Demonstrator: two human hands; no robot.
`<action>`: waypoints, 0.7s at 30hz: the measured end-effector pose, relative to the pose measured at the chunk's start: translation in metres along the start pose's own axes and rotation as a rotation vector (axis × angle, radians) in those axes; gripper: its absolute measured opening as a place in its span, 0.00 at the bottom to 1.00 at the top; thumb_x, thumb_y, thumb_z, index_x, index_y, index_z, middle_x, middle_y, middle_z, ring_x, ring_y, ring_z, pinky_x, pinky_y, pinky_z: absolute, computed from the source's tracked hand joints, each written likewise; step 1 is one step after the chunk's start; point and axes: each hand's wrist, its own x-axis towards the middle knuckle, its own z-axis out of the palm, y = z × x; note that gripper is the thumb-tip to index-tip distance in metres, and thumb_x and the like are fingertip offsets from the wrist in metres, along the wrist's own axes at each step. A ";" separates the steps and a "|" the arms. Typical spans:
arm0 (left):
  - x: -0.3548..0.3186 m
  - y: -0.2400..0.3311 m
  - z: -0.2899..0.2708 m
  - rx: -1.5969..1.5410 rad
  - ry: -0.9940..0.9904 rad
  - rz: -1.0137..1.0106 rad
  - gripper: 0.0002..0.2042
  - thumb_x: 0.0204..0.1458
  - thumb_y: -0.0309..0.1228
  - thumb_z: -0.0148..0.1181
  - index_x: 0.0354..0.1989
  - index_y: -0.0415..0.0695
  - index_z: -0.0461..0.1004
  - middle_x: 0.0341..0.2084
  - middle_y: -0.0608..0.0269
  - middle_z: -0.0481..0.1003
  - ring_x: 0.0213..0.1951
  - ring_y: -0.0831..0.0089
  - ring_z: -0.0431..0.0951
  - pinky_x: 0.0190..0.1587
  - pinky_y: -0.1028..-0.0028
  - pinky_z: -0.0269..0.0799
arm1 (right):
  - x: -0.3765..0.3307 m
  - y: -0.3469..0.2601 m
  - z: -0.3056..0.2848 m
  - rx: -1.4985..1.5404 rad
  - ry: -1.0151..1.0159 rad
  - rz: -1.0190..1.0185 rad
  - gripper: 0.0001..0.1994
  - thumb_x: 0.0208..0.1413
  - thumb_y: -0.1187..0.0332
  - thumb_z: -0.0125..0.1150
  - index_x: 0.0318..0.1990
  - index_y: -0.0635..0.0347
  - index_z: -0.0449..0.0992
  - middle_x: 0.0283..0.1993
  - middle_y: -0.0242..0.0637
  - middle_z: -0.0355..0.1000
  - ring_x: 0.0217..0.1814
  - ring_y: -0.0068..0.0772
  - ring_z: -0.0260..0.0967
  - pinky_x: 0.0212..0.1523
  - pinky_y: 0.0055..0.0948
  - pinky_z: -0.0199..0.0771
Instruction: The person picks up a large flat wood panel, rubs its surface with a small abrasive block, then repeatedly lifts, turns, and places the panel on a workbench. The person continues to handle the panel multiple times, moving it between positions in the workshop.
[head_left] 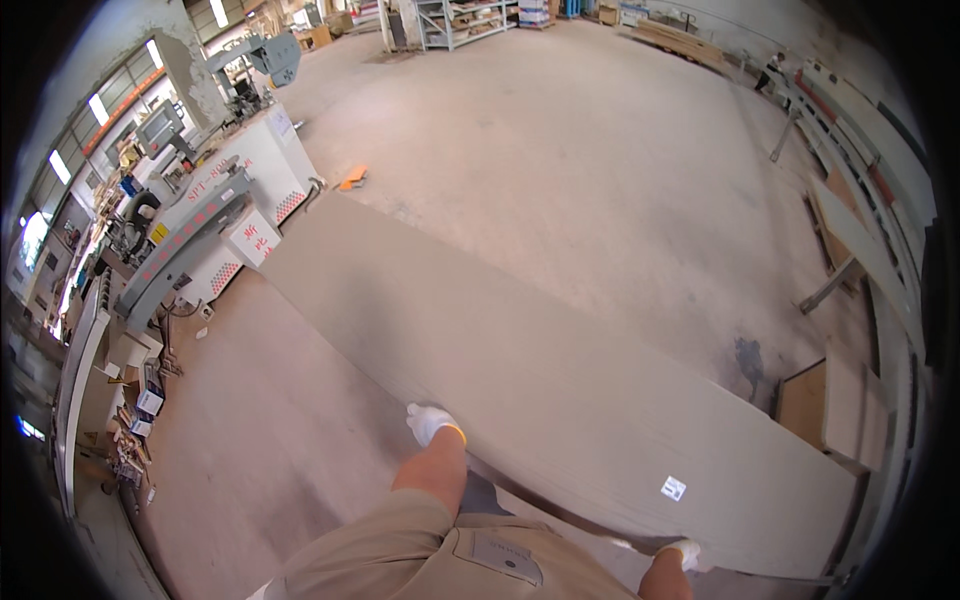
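Long grey-brown flat panel (520, 350), slantwise across the view. Lies ahead of both hands, its near long edge at the gloves. Long axis runs from far left of the grip to near right; most of the length stretches away beyond the left hand. What bears the panel's far end: cannot tell.

White-and-grey workshop machine (285, 150): ahead and left of the grip, close by the panel's far end; contact unclear.

Left hand (430, 424), white glove, yellow cuff: at the near edge, roughly mid-length, nearer the far end. Right hand (685, 552), white glove: same edge, nearer the right end. Hands well apart. Fingers partly hidden; cannot tell if either is closed on the panel.

Small white label (673, 488): on the panel's face, just beyond the right hand.
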 end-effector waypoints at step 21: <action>-0.008 -0.005 0.006 0.242 0.213 0.043 0.34 0.72 0.55 0.32 0.48 0.33 0.75 0.39 0.34 0.81 0.43 0.37 0.82 0.49 0.46 0.77 | -0.058 -0.019 0.008 -0.194 0.041 -0.063 0.23 0.65 0.55 0.52 0.55 0.65 0.78 0.53 0.54 0.78 0.53 0.56 0.77 0.52 0.50 0.77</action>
